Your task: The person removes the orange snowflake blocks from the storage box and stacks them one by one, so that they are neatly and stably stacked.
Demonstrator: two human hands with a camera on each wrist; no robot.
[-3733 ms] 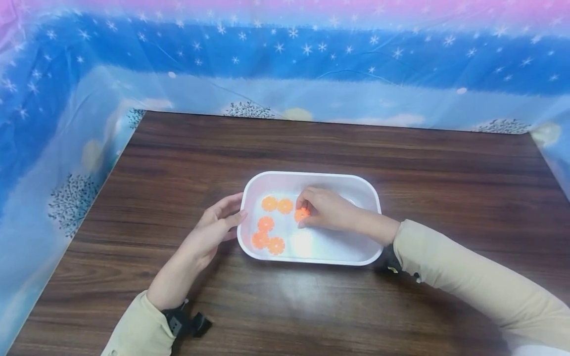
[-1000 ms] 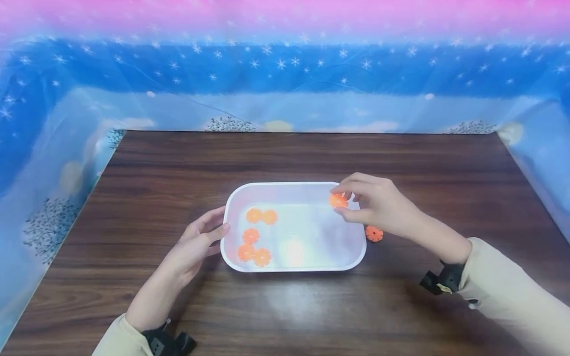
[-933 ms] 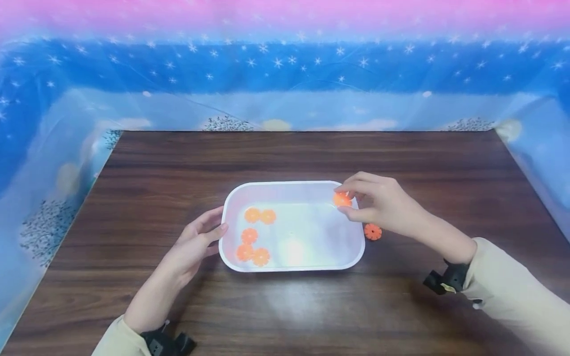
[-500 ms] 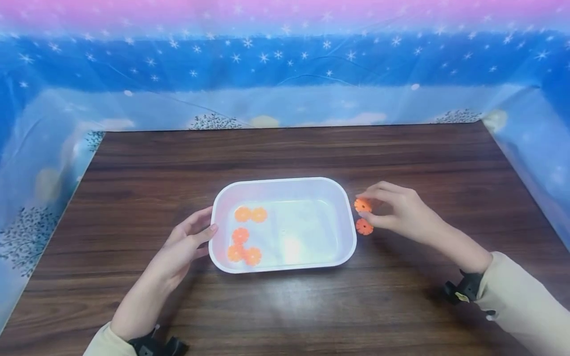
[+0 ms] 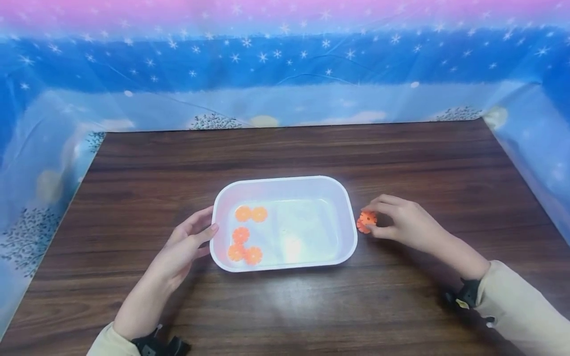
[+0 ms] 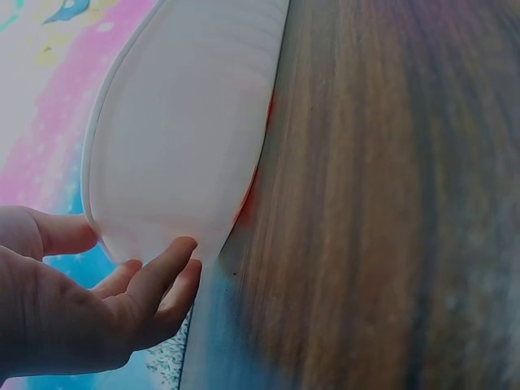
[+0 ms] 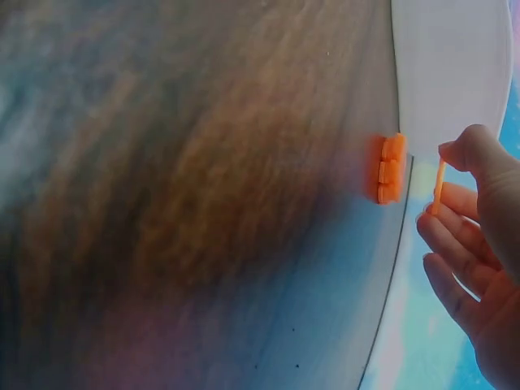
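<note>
My left hand (image 5: pixel 184 244) holds the left end of a white plastic tub (image 5: pixel 285 269), thumb at the rim and fingers against the outer wall. Several orange notched discs (image 5: pixel 241 235) lie on the left side of the tub's floor. Just outside its right end, my right hand (image 5: pixel 407 225) pinches another orange disc (image 5: pixel 368 218) between thumb and fingers. Below that one, a short stack of orange discs (image 7: pixel 392 169) sits on the table, partly hidden in the head view. In the right wrist view, a gap separates the held disc (image 7: pixel 439 187) from the stack.
The tub stands on a dark wood-grain table (image 5: pixel 285 153). Behind and beside the table hangs a blue and pink snowflake-patterned cloth (image 5: pixel 285 54). A black wrist camera (image 5: pixel 465 294) is strapped near the right sleeve.
My right hand has carried the disc out of the tub, over its right end, and lowered it above the stack. The left hand stays at the tub while the head view shifts.
</note>
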